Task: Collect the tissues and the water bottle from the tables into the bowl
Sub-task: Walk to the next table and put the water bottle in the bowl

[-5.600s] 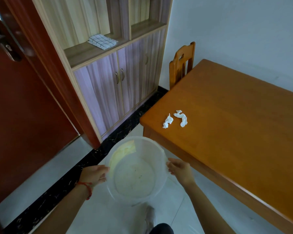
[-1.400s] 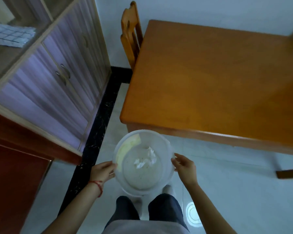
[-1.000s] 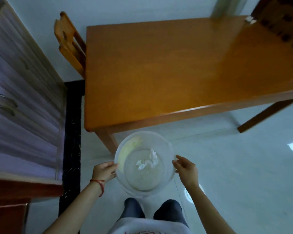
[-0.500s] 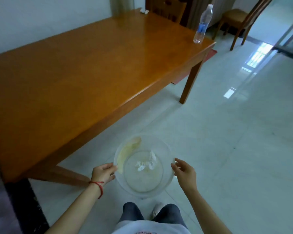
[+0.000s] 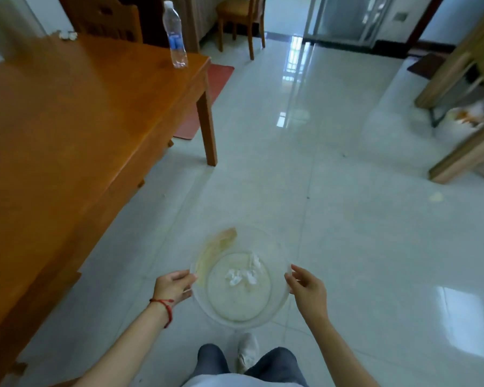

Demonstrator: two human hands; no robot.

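I carry a clear plastic bowl [image 5: 277,300] in front of me above the tiled floor. My left hand [image 5: 173,286] grips its left rim and my right hand [image 5: 308,289] grips its right rim. Crumpled white tissues [image 5: 242,275] lie inside the bowl. A clear water bottle [image 5: 175,37] with a blue label stands upright near the far right corner of the long orange wooden table [image 5: 67,129] on my left. More white tissues [image 5: 67,36] sit at the table's far edge, near the wall.
A wooden chair [image 5: 109,20] stands behind the table's far end and another chair [image 5: 239,15] beyond it. A red mat [image 5: 207,99] lies by the table leg. Wooden furniture [image 5: 464,113] occupies the right side. Glossy floor stretches ahead.
My view has swung right along the table, bringing the bottle and far tissues closer into sight. The bowl stays held in both hands with the tissues inside.
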